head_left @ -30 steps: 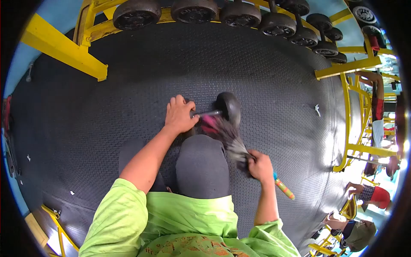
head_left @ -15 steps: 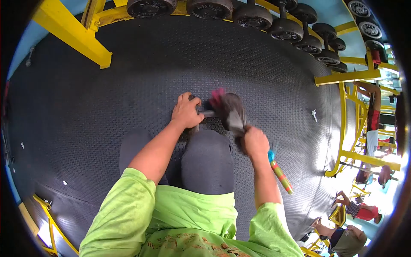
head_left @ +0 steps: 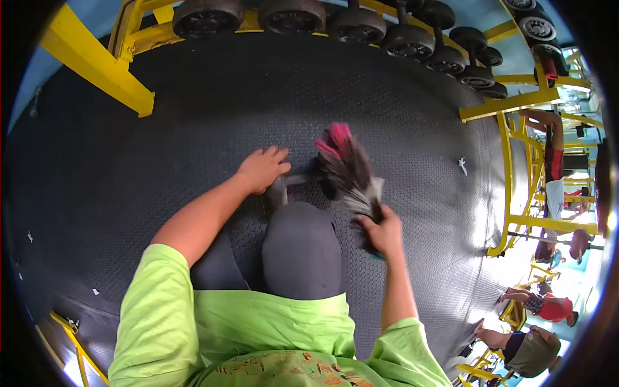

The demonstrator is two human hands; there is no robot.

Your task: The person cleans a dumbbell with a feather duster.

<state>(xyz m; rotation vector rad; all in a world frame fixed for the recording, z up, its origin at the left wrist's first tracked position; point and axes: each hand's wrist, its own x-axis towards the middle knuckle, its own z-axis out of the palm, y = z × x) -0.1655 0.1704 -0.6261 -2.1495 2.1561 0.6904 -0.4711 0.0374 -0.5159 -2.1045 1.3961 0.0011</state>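
Note:
On the floor in front of my knees is a dumbbell (head_left: 300,179), its bar showing between my hands. My left hand (head_left: 264,169) lies over the dumbbell's left end, fingers bent across the top and hiding part of it. In my right hand (head_left: 385,231) is a feather duster (head_left: 350,171), with dark and grey feathers and a pink tip, gripped at the base of the feathers. The feathers lean over the dumbbell's right end and cover most of it. The duster's handle is mostly hidden behind my right hand and forearm.
A yellow rack (head_left: 97,61) with several dumbbells (head_left: 292,16) runs along the far side. Black textured matting (head_left: 213,109) covers the floor, with small white scraps (head_left: 463,166) on it. At the right are yellow gym frames (head_left: 506,187) and several people (head_left: 532,351).
The feathers have swung up and tilted, and the striped handle has gone from sight behind my right arm. My left hand has shifted slightly left on the dumbbell, and the view has moved a little.

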